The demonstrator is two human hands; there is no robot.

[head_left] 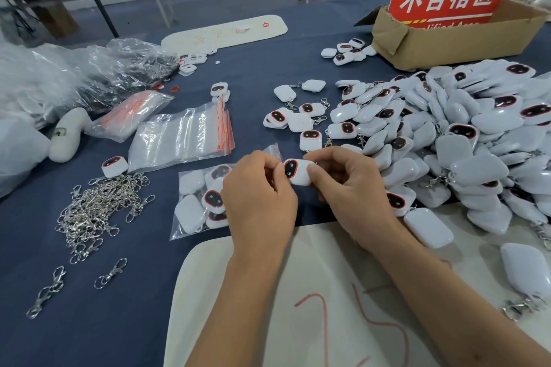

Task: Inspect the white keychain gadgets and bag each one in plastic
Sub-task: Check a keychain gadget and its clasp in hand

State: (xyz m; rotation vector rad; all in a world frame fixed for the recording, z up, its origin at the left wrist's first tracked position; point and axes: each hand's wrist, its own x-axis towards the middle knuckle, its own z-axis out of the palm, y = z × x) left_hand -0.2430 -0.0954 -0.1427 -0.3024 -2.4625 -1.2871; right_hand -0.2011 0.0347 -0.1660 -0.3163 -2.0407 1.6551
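At the left of the frame a heap of loose metal clasps [98,211] lies on the blue cloth, and above and right of it a stack of empty zip bags [182,137] with red seals. Just right of the clasps, below the stack, a filled bag [193,202] of gadgets lies partly under the left hand [259,197]. That hand's curled fingers pinch the left end of the white gadget [298,171], held at mid-frame above the cloth. The gadget's long axis runs roughly left to right, slightly tilted, its dark red-rimmed face toward the left hand. The right hand [351,185] grips the right end, thumb on top. Both hands are equally near; the empty bags lie up and left, on the left hand's side. At the right spreads the big pile of gadgets [462,140], with a cardboard box [453,42] above.
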